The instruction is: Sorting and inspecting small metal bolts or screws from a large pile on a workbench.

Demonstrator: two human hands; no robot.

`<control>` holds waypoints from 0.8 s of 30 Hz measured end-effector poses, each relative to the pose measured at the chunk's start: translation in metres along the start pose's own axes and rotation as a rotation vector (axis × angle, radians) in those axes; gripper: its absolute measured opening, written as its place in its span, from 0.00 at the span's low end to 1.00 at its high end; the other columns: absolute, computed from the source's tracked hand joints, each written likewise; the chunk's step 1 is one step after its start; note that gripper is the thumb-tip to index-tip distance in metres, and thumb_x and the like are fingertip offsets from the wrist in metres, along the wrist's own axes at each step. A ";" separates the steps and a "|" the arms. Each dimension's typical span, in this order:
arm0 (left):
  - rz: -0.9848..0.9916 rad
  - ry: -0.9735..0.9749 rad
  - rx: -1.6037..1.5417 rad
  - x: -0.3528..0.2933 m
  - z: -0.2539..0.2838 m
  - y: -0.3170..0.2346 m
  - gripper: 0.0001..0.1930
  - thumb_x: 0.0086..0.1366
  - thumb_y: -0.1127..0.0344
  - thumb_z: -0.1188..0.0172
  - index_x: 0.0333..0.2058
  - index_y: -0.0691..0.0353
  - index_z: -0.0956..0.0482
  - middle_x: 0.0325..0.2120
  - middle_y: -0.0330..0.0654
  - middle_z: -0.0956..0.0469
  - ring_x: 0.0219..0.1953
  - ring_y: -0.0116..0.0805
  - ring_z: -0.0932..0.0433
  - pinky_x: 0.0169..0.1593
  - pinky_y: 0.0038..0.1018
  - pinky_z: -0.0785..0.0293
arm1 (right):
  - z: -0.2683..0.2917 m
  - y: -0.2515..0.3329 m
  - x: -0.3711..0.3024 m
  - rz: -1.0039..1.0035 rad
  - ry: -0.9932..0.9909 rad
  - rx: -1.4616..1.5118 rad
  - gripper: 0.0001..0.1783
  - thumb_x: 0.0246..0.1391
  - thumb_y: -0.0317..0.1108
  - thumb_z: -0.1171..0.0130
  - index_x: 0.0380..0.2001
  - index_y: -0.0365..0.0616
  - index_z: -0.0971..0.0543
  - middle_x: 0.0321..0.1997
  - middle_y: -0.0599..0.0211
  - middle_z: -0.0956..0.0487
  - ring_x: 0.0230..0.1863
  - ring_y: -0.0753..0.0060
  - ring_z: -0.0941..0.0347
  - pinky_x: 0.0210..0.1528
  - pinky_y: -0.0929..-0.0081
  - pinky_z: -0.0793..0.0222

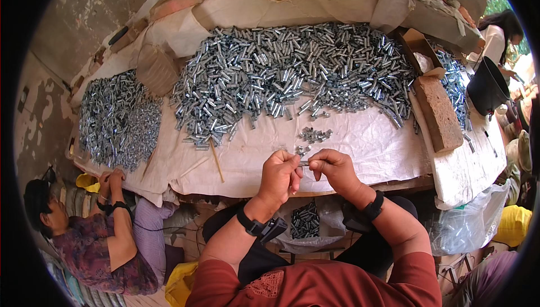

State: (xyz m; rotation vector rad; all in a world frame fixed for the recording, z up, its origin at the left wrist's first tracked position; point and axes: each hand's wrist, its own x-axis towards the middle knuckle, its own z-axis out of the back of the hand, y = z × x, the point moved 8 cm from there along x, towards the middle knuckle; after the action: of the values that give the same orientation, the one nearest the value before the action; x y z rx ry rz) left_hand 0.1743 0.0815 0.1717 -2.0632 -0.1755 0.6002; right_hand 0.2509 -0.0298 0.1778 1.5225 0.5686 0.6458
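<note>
My left hand (279,176) and my right hand (336,173) meet just above the near edge of the cloth-covered table (259,163). Between their fingertips is a small metal tube (304,163), pinched at its left end by the left hand and at its right end by the right. The fingers hide most of it. Right beyond the hands lies a small cluster of short metal pieces (315,135). Farther back spreads a large heap of silvery metal tubes (281,71). Below the hands, an open plastic bag (332,225) contains darker metal tubes (305,220).
At left, a co-worker (101,239) sits beside another metal heap (115,121). A brick (437,114), a cardboard box (419,48) and a black bucket (487,87) stand at right. A thin stick (216,161) lies left of my hands. Another person (500,40) is at far right.
</note>
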 end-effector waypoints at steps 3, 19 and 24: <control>-0.031 -0.025 0.096 -0.005 -0.003 -0.005 0.08 0.63 0.66 0.45 0.29 0.63 0.33 0.16 0.43 0.28 0.06 0.24 0.36 0.07 0.18 0.44 | -0.005 -0.017 -0.002 -0.137 0.025 0.390 0.04 0.51 0.25 0.41 0.30 0.35 0.22 0.25 0.69 0.24 0.21 0.82 0.31 0.25 0.83 0.33; -0.179 0.033 0.329 0.001 -0.001 -0.003 0.06 0.63 0.67 0.46 0.30 0.64 0.31 0.16 0.39 0.28 0.07 0.21 0.36 0.10 0.16 0.44 | -0.015 -0.041 -0.003 -0.385 0.147 0.639 0.08 0.54 0.30 0.44 0.35 0.37 0.27 0.26 0.65 0.25 0.18 0.78 0.31 0.18 0.82 0.35; -0.445 -0.064 0.862 0.000 -0.001 -0.009 0.05 0.59 0.69 0.44 0.28 0.64 0.29 0.19 0.44 0.25 0.19 0.33 0.26 0.23 0.26 0.33 | -0.020 -0.057 -0.009 -0.501 0.040 0.463 0.07 0.55 0.30 0.44 0.35 0.37 0.27 0.24 0.65 0.24 0.18 0.77 0.30 0.17 0.81 0.34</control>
State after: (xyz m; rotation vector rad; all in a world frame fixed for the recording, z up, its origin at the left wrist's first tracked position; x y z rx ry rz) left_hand 0.1758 0.0860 0.1796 -1.1220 -0.3337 0.3646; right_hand 0.2323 -0.0191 0.1204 1.6993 1.1421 0.1574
